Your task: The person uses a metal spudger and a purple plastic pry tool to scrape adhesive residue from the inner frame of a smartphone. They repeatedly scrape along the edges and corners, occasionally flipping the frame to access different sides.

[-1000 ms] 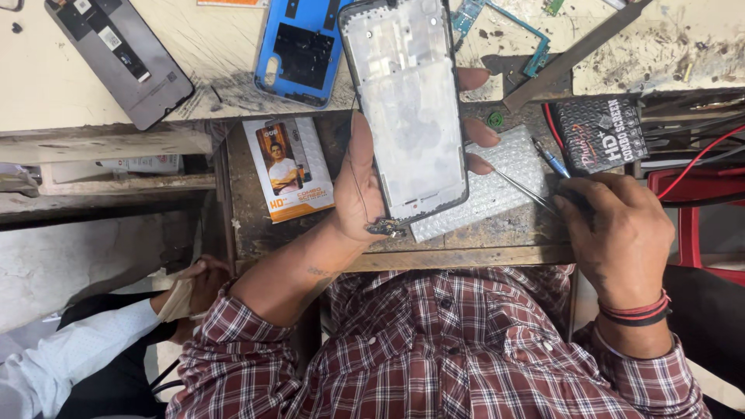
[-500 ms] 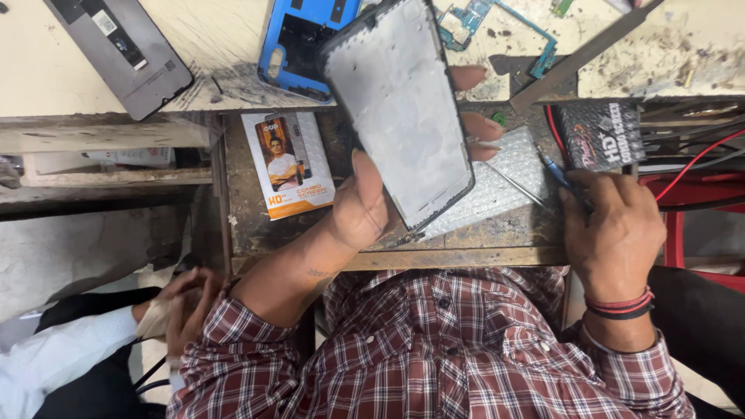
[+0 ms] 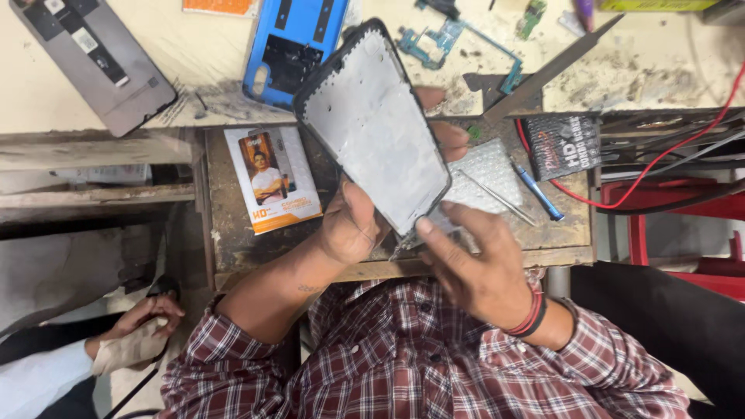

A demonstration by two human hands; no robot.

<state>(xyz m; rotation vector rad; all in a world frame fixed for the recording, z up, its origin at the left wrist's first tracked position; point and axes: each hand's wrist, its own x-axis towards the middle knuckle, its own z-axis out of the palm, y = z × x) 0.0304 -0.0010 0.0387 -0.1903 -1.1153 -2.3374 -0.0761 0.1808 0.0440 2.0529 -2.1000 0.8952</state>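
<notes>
1. Here the phone frame [image 3: 374, 128] lay at centre frame, raised above the bench [image 3: 497, 233], its pale inner face turned to the camera.
2. Its long axis ran diagonally, from upper left near the blue back cover [image 3: 291, 46] down to lower right.
3. The left hand [image 3: 349, 225] clasped the frame: the thumb pressed against the lower left edge, and fingertips showed past the right edge, so this hand was closed around it and bore its weight.
4. The right hand [image 3: 473, 268] sat just below and right of the frame's lower corner, fingers loosely spread, one fingertip touching or nearly touching that corner; it gripped nothing visible.
5. The lower corner thus pointed toward the right hand, the nearer free hand.
6. Tweezers [image 3: 497, 198] and a blue pen-like tool [image 3: 537, 192] lay on bubble wrap [image 3: 497, 167], right of the frame.
7. A grey back cover [image 3: 97, 62] lay at upper left, well apart.
8. Another person's hand [image 3: 143, 314] appeared at lower left.
</notes>
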